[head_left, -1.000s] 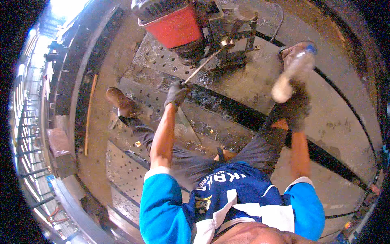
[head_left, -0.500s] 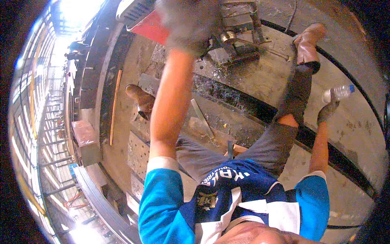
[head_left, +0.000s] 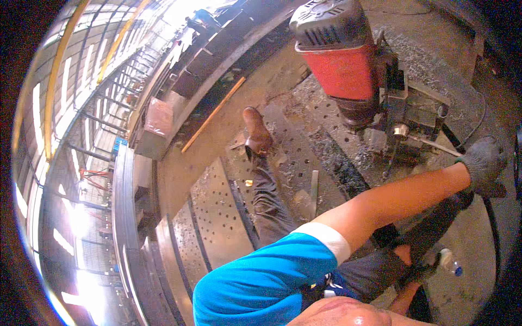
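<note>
Watching by head feed. I'm seeing the left hand [head_left: 485, 163] reaching across to the right edge of the frame, its glove meeting the outer end of a lever rod [head_left: 435, 145] on a red-and-black machine [head_left: 342, 70]. Those fingers look bent, but the glove is hiding their far side, so I can't tell how far they're closing. Lower right, dim: the right hand [head_left: 418, 273] is holding a clear bottle [head_left: 449, 263], fingers closing around its base end.

Risks, my judgement: the left arm is stretching far across, so a weak or off-centre pull could be letting the glove slide off the rod's end. A sudden release could then be sending the rod swinging back. With attention on the lever, the bottle could be tipping; a loose blue cap [head_left: 458, 270] would be causing a spill. Metal shavings [head_left: 435, 60] are lying behind the machine, a snag for gloves.

Orientation: the rod is sitting right of centre, its long axis running from the brass-coloured hub [head_left: 401, 130] rightward and slightly down. The bottle is slanting, cap pointing lower right.
</note>
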`<state>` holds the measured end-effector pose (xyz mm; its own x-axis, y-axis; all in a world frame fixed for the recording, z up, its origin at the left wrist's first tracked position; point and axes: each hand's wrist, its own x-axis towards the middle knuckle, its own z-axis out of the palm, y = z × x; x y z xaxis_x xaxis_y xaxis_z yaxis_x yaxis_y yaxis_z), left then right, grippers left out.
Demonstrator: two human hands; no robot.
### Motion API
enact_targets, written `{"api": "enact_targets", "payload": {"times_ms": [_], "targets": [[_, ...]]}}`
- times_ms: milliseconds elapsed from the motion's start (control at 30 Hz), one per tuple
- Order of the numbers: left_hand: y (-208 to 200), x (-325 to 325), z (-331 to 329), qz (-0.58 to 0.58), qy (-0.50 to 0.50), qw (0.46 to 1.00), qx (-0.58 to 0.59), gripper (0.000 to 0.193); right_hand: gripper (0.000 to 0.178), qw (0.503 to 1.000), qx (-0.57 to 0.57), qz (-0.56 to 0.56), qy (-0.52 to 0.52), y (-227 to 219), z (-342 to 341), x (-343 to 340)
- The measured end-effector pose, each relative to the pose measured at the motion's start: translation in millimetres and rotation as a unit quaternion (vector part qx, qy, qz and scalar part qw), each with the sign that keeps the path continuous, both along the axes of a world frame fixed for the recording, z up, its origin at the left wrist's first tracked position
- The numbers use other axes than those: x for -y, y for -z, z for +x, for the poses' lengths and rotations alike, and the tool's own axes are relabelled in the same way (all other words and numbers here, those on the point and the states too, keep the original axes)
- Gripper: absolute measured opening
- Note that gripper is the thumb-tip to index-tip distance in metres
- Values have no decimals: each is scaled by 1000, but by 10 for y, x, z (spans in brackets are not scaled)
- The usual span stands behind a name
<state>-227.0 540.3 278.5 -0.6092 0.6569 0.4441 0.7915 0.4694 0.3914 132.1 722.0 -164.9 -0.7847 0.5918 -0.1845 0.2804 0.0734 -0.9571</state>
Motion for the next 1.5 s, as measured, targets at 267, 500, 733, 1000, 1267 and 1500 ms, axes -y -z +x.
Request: {"api": "enact_targets", "payload": {"times_ms": [267,500,733,1000,1267,1500], "targets": [[66,227,11,231,-7,971,61,64,55,967,-225,112,-42,-2355,-2010,390],[146,173,-95,321,-9,936,147,60,53,910,-218,267,-231,-2700,-3084,1061],[185,255,-69,323,-15,934,150,55,51,894,-200,293,-272,-2676,-3363,1241],[82,248,-81,328,9,933,148,55,49,888,-189,316,-276,-2705,-3473,1085],[-309,581,186,303,1,950,73,51,47,872,-192,325,-313,-2881,-3479,1008],[-377,810,236,407,82,898,148,41,46,838,-192,355,-368,-3240,-3370,829]]}}
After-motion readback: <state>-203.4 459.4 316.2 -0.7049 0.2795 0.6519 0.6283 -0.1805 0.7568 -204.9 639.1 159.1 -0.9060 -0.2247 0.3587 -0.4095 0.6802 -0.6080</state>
